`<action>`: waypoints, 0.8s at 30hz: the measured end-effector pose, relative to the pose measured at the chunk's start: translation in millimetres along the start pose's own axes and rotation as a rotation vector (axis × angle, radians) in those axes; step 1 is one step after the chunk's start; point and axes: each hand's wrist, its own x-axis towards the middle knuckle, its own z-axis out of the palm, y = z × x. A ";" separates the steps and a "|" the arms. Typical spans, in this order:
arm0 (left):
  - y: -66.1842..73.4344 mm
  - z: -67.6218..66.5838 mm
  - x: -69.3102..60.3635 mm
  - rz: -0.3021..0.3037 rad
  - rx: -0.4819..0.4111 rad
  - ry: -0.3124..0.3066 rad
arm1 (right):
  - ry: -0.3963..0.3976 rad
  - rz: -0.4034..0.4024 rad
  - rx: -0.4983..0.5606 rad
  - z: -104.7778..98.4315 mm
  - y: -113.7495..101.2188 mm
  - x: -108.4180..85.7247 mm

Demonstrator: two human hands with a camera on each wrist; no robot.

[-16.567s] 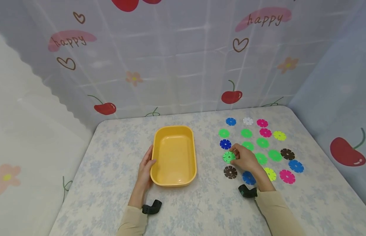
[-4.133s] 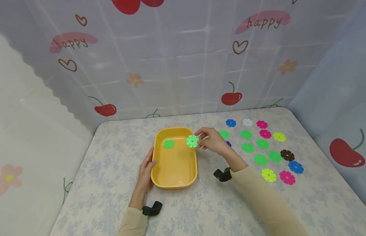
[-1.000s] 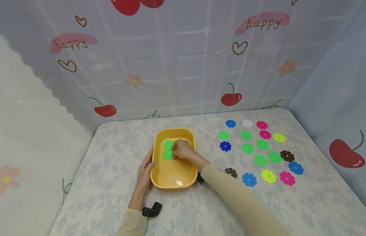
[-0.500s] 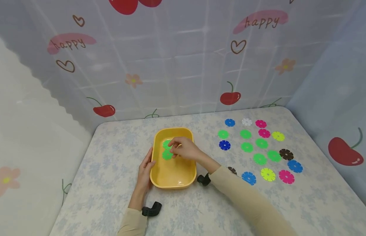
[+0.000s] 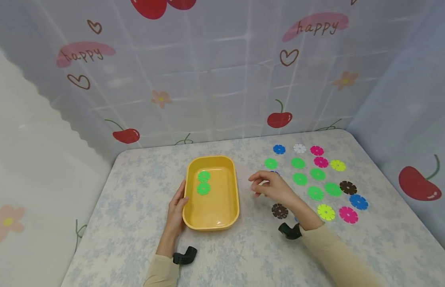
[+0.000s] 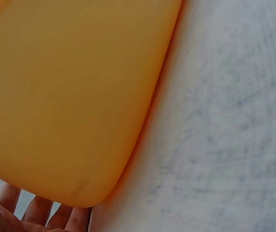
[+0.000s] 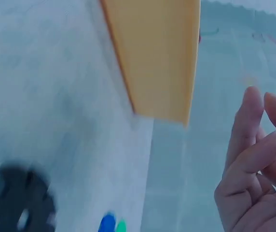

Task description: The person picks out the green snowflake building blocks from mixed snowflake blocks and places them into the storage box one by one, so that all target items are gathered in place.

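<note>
My left hand (image 5: 176, 210) holds the left side of a yellow plastic tray (image 5: 216, 209), thumb at its rim and fingers along its outer wall. In the left wrist view, fingers (image 6: 37, 211) show beyond the tray's end. Two green notched discs (image 5: 203, 188) lie in the tray, one behind the other, near its left wall. Right of the tray, my right hand (image 5: 274, 186) hovers over the table with loosely bent fingers and nothing in them. It partly covers a dark blue disc. A brown notched disc (image 5: 280, 211) lies just below that hand.
Several notched discs are spread over the table's right side: green (image 5: 316, 193), blue (image 5: 358, 202), pink (image 5: 348, 214), yellow (image 5: 326, 212), white (image 5: 299, 148) and a second brown one (image 5: 348, 187). A printed curtain (image 5: 215, 91) stands behind the table.
A second green disc, pinched over the tray earlier, now lies in it below the first. My right hand has let go and moved right, out of the tray. The left hand stays put.
</note>
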 end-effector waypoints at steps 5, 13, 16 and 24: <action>1.2 1.4 -0.5 -0.014 -0.011 -0.001 | 0.071 0.040 -0.005 -39.5 25.5 -32.6; 2.9 2.2 -1.6 -0.014 -0.004 0.007 | 0.227 0.152 -0.053 -96.9 51.1 -73.4; 3.1 2.0 -1.3 -0.014 0.003 0.006 | 0.269 0.193 -0.076 -110.4 58.3 -82.0; 3.2 1.9 -1.6 -0.018 0.007 0.007 | 0.318 0.283 -0.072 -122.8 75.9 -88.3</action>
